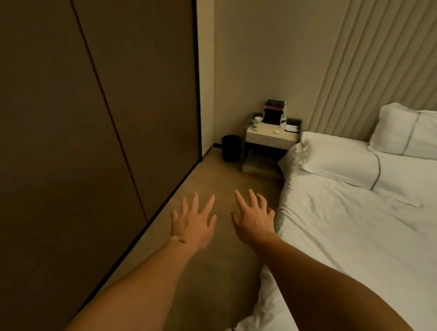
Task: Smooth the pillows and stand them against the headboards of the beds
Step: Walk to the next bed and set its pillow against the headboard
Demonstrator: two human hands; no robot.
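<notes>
A bed with a white duvet [347, 248] fills the right side. One white pillow [339, 159] lies flat near the head of the bed. A second white pillow [416, 132] leans against the ribbed headboard [369, 72] behind it. Both arms reach forward over the carpet beside the bed. My left hand [193, 222] is spread open and holds nothing. My right hand [253, 223] is also open with fingers apart, close to the duvet's edge but not touching it.
A dark panelled wall [76, 107] runs along the left. A narrow strip of carpet [224, 186] leads between it and the bed to a nightstand [272, 137] with small items on top. A black bin [231, 148] stands beside the nightstand.
</notes>
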